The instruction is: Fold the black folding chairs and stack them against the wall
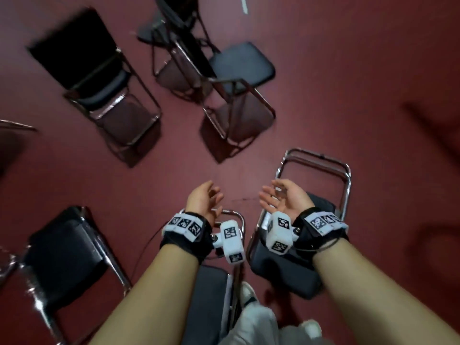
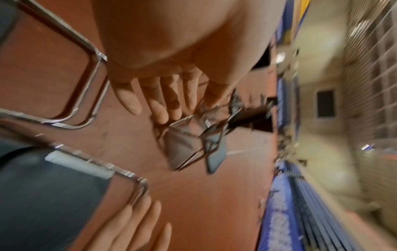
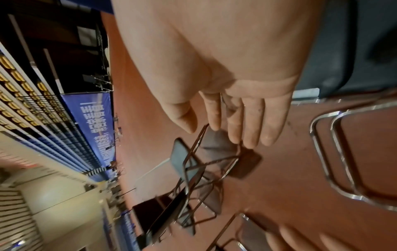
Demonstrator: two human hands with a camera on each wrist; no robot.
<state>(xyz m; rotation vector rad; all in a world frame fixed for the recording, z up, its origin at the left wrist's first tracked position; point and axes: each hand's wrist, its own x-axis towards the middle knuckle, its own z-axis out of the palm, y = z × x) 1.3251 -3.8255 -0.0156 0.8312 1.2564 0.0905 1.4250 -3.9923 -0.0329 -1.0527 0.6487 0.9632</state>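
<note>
We look down on a dark red floor (image 1: 323,70) on which several black folding chairs with chrome frames stand scattered. Three unfolded chairs occupy the far half of the head view: one at far left (image 1: 99,78), one at top centre (image 1: 174,28), and one right of centre (image 1: 239,78) with its seat turned toward the right. Nearer to us, another chair (image 1: 67,250) stands at lower left, and a chair (image 1: 308,220) lies close beneath our right forearm, its chrome leg loops pointing away from us. A further chair (image 1: 211,290) sits directly below our left wrist, beside a shoe (image 1: 247,292). In the right wrist view, blue banners (image 3: 96,118) line the edge of the hall. Our left hand (image 1: 205,199) and right hand (image 1: 283,197) hover above the floor, palms facing each other, fingers loosely spread and holding nothing; neither touches a chair. Each wrist carries a black strap bearing white marker blocks (image 1: 232,241).
</note>
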